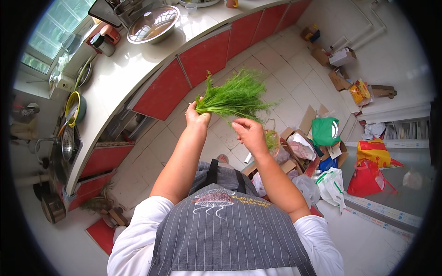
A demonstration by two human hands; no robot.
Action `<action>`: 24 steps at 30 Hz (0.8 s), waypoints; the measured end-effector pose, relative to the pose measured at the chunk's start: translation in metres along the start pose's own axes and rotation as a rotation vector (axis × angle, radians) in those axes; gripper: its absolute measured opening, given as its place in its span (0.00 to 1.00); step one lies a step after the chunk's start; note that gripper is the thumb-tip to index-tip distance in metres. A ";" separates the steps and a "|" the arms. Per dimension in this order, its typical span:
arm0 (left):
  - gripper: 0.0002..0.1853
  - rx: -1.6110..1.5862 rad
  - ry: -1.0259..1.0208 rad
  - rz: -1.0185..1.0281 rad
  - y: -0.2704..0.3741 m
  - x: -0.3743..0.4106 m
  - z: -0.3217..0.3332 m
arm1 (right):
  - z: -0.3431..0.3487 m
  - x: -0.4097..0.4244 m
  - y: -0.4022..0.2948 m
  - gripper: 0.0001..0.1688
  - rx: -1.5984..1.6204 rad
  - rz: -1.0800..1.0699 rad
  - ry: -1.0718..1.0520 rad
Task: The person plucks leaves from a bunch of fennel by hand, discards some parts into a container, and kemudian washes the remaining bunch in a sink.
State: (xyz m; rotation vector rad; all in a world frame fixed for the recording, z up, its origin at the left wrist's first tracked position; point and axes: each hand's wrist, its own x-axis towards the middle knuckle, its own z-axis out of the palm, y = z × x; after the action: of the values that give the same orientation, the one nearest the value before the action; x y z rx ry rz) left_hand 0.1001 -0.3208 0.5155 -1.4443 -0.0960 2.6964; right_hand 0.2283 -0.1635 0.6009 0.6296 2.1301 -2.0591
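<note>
My left hand (198,114) is closed around the stems of a bunch of feathery green herbs (236,93), which looks like dill or fennel fronds. The leafy ends fan out to the right, above the tiled floor. Just below the fronds is my right hand (249,134), its fingers curled and thumb near the index finger. A thin sprig seems to reach its fingertips, but whether they pinch it cannot be made out. More feathery greens (272,139) show low down beyond my right wrist.
A counter (117,65) with red cabinet doors (203,55) curves along the left and top. On it stand a lidded metal basin (153,25), a yellow-green colander (73,107) and a perforated steel bowl (70,143). Cardboard boxes (307,120) and plastic bags (331,186) crowd the floor at right.
</note>
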 end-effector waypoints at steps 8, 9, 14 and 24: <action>0.12 0.030 0.008 -0.027 -0.013 0.004 0.001 | -0.007 0.001 0.007 0.07 0.112 0.042 0.048; 0.13 0.026 0.018 -0.023 -0.013 0.004 0.002 | -0.008 0.001 0.007 0.06 0.132 0.044 0.071; 0.15 -0.056 -0.004 -0.078 -0.006 0.029 -0.008 | -0.025 -0.001 0.011 0.06 0.425 -0.039 0.151; 0.13 0.038 0.029 -0.067 -0.039 0.006 -0.004 | -0.041 0.008 -0.003 0.09 0.426 -0.054 0.174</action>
State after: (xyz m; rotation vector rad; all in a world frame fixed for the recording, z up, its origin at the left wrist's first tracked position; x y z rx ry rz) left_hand 0.1017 -0.2809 0.5117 -1.4422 -0.0897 2.6087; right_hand 0.2282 -0.1212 0.6033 0.8331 1.8080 -2.6029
